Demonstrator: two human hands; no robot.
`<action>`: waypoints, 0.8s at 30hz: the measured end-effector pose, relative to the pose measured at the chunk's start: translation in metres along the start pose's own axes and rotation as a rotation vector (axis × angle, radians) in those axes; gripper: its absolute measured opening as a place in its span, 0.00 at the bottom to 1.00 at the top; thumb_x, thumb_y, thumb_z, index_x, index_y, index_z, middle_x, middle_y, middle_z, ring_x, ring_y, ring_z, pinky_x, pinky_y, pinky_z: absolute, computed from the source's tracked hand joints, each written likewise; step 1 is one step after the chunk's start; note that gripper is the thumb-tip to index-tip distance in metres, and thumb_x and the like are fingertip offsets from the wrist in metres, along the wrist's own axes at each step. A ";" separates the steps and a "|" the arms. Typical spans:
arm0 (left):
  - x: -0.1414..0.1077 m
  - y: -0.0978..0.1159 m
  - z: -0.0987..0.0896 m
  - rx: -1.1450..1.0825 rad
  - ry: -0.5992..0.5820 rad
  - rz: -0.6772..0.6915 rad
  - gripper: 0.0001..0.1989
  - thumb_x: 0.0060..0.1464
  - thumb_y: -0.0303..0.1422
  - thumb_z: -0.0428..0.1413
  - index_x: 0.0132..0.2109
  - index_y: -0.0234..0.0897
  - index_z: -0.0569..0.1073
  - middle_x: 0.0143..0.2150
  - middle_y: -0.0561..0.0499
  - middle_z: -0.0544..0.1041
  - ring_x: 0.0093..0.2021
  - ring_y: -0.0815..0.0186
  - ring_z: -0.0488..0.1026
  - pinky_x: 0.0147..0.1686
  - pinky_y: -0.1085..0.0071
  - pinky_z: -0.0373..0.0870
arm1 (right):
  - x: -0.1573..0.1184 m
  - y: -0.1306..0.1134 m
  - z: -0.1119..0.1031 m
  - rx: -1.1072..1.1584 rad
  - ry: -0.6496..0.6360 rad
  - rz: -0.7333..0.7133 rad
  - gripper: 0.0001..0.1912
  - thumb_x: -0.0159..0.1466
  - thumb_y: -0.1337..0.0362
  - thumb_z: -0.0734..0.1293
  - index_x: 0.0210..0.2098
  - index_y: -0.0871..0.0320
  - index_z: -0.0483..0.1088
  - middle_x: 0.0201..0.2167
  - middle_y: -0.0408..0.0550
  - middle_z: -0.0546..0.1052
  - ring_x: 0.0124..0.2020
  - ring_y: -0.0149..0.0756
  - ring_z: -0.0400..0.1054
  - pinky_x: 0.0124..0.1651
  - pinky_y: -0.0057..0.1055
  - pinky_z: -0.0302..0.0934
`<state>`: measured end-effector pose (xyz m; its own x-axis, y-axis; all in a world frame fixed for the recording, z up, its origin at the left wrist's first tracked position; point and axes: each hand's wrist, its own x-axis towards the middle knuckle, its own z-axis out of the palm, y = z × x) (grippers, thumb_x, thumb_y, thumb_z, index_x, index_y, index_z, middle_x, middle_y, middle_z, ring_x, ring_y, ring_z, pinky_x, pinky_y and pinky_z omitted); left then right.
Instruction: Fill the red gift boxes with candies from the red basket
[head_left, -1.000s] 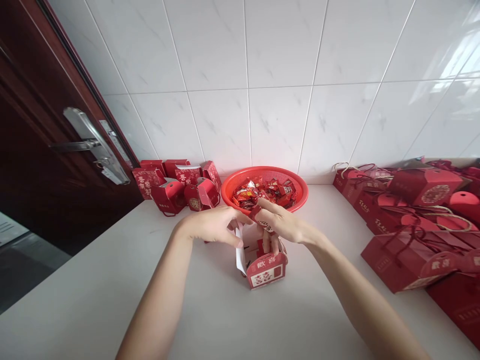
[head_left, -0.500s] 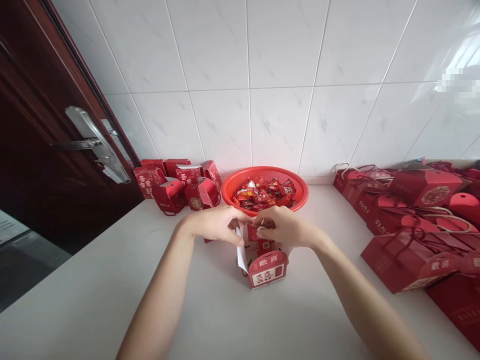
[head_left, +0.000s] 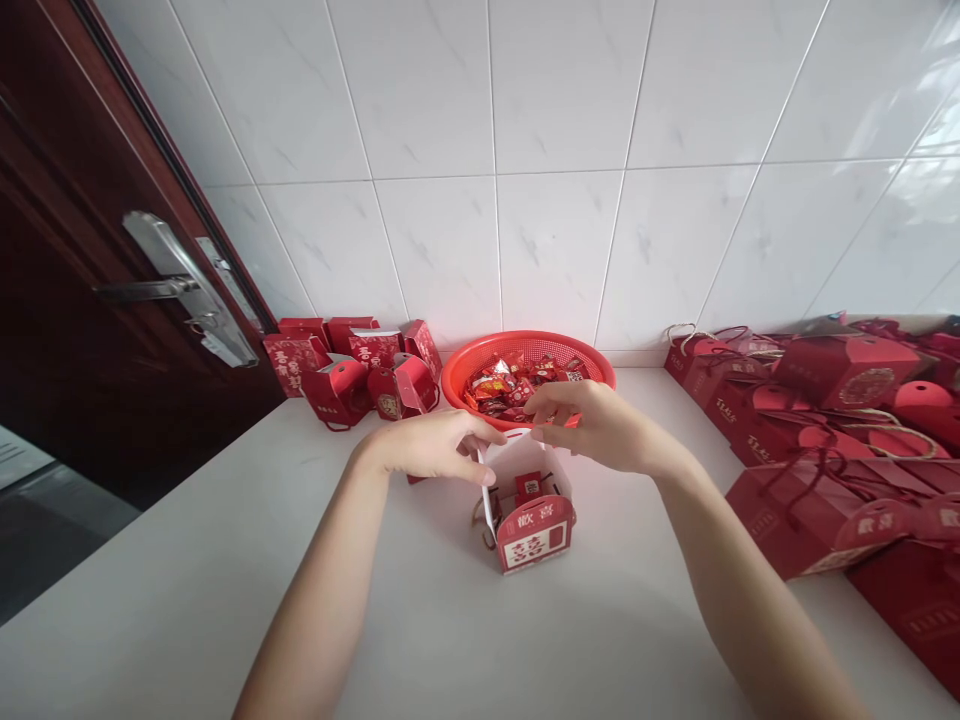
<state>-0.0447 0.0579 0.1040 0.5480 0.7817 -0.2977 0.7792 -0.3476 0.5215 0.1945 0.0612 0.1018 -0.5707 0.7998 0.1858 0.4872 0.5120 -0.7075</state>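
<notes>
A red gift box (head_left: 536, 540) with white lining and gold-white lettering stands with its top open on the white table. Red wrapped candy (head_left: 528, 486) shows inside it. My left hand (head_left: 450, 445) grips the box's left flap between thumb and fingers. Just above the back right of the box is my right hand (head_left: 592, 425), its fingers loosely curved and apart, with nothing visible in them. Behind that hand sits a red plastic basket (head_left: 454, 375) full of wrapped candies (head_left: 517, 385), its front edge partly hidden.
Several red gift boxes (head_left: 337, 392) stand at the back left, beside a dark door (head_left: 67, 250) with a metal handle. Many more red boxes with cords (head_left: 795, 510) are piled along the right side. A tiled wall (head_left: 555, 230) closes off the back.
My right hand has risen out of the box and moved back and right towards the basket, leaving red candy inside the box. My left hand stays on the flap.
</notes>
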 end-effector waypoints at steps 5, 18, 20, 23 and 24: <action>0.002 0.008 0.005 0.057 0.065 -0.058 0.26 0.53 0.46 0.59 0.56 0.40 0.75 0.47 0.48 0.79 0.42 0.60 0.75 0.37 0.71 0.66 | -0.004 -0.001 -0.005 -0.105 -0.072 0.042 0.03 0.61 0.65 0.68 0.34 0.58 0.73 0.26 0.42 0.72 0.26 0.29 0.63 0.28 0.26 0.54; 0.017 0.034 0.031 0.200 0.223 0.101 0.08 0.53 0.30 0.54 0.32 0.42 0.78 0.34 0.53 0.80 0.34 0.64 0.72 0.31 0.71 0.58 | -0.003 -0.007 0.014 -0.320 -0.434 -0.040 0.07 0.58 0.67 0.71 0.37 0.57 0.72 0.35 0.45 0.77 0.33 0.33 0.68 0.29 0.27 0.53; 0.017 0.033 0.030 0.193 0.202 0.111 0.10 0.55 0.28 0.53 0.33 0.42 0.79 0.36 0.53 0.81 0.35 0.64 0.73 0.32 0.71 0.59 | -0.003 -0.008 0.013 -0.296 -0.428 -0.047 0.06 0.59 0.67 0.70 0.37 0.58 0.73 0.36 0.46 0.77 0.34 0.33 0.68 0.30 0.27 0.54; 0.016 0.028 0.027 0.158 0.137 0.077 0.16 0.61 0.32 0.48 0.36 0.41 0.81 0.32 0.51 0.79 0.31 0.65 0.71 0.29 0.71 0.58 | -0.004 -0.009 0.010 -0.290 -0.463 -0.045 0.03 0.60 0.69 0.68 0.35 0.59 0.74 0.35 0.47 0.78 0.35 0.33 0.69 0.32 0.27 0.56; 0.016 0.026 0.026 0.153 0.124 0.069 0.17 0.62 0.33 0.47 0.36 0.40 0.81 0.30 0.51 0.77 0.29 0.66 0.70 0.28 0.71 0.57 | -0.005 -0.009 0.010 -0.291 -0.476 -0.049 0.04 0.61 0.69 0.68 0.35 0.59 0.75 0.35 0.47 0.78 0.35 0.33 0.69 0.32 0.27 0.56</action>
<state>-0.0081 0.0479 0.0924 0.5672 0.8079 -0.1598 0.7836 -0.4696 0.4068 0.1865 0.0500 0.1007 -0.7999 0.5778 -0.1623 0.5764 0.6642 -0.4760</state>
